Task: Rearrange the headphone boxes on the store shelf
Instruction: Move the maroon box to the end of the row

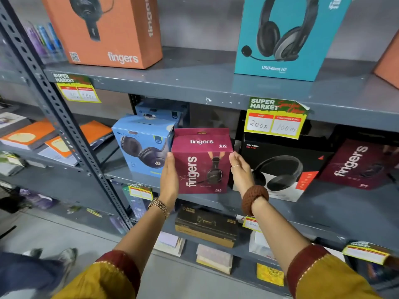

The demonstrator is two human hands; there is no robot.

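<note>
A maroon "fingers S10" headphone box (201, 162) stands upright at the front edge of the middle shelf (313, 203). My left hand (169, 180) presses flat against its left side and my right hand (240, 171) against its right side, so both hold it. To its left stands a light blue headphone box (140, 145), with another blue box (160, 111) behind that. On its right lies a black Rockerz box (280, 167), then a dark maroon fingers box (356, 165), tilted back. On the upper shelf stand an orange fingers box (108, 29) and a teal USB headset box (287, 35).
Yellow price tags (276, 117) hang from the shelf edges. A perforated grey upright (54, 104) divides this rack from one with orange books (28, 134) on the left. A black and tan box (205, 225) sits on the lower shelf. Another person's shoes (67, 257) are on the floor at the lower left.
</note>
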